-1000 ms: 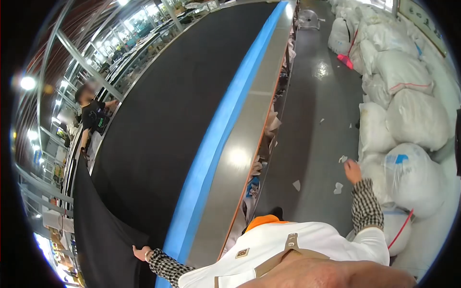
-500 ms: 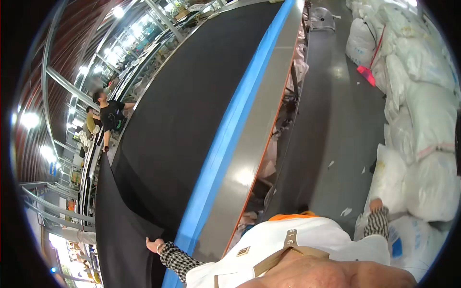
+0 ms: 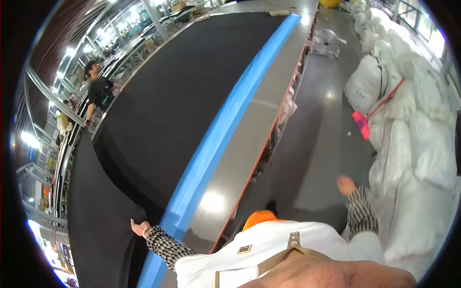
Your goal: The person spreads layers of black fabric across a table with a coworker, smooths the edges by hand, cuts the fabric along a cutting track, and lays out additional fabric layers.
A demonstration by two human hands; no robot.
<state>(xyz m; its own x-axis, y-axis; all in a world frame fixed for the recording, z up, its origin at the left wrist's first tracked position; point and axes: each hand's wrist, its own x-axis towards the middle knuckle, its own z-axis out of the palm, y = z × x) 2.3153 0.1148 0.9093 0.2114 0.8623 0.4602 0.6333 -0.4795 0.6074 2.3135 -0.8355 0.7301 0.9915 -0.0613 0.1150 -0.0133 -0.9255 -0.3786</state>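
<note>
A wide sheet of black fabric (image 3: 182,91) lies over the long table. Near the close end, my left hand (image 3: 139,228) grips the edge of a raised upper layer of black fabric (image 3: 103,201), which curves back and leaves a fold. Across the table, a co-worker in a dark top (image 3: 100,91) has one hand at the far corner of that layer. A blue strip (image 3: 223,125) runs along the sheet's right side, close to my left sleeve. Over the aisle floor, my right hand (image 3: 345,185) hangs apart from the fabric; motion smears its fingers.
The grey table edge (image 3: 259,115) borders the aisle floor (image 3: 307,139). Stuffed white sacks (image 3: 398,158) line the right side, with a pink dustpan (image 3: 361,126) against them. A round fan (image 3: 325,43) stands farther up the aisle.
My view has moved forward along the aisle, so the fan and dustpan appear closer. My left hand has travelled along with the fabric edge. My right hand has swung forward.
</note>
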